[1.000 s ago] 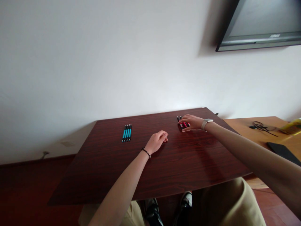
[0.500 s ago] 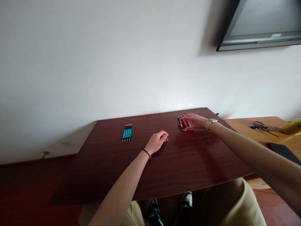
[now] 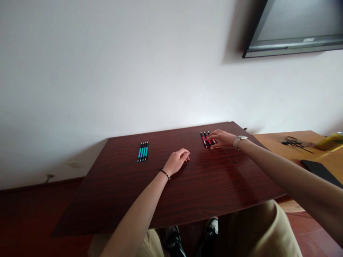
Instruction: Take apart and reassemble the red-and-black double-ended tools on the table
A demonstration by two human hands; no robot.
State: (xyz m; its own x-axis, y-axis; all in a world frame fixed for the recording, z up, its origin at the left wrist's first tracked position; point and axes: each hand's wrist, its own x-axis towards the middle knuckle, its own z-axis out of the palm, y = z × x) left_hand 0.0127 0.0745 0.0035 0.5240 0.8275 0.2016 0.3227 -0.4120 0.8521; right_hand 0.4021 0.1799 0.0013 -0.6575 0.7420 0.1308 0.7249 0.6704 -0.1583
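My right hand (image 3: 220, 138) reaches over several pink and black pens (image 3: 203, 140) near the far right of the dark table (image 3: 171, 200). Its thumb and fingers are apart, spread across the pens and seemingly touching them; part of the pens is hidden beneath the hand. My left hand (image 3: 177, 160) rests on the tabletop near the middle, fingers loosely curled together, with nothing visible in them. Further left, several turquoise and black pens (image 3: 143, 152) lie side by side in a neat row.
A white wall (image 3: 134, 71) rises behind the table, with a screen (image 3: 292, 28) mounted at upper right. On the lighter wooden table (image 3: 270, 139) to the right lie a black cable (image 3: 294, 142), a dark flat object (image 3: 318, 169) and a yellow item (image 3: 331, 142).
My view has shifted slightly. The right hand's fingers have moved a little over the pink pens, leaving more of their upper ends visible. The left hand stays put.
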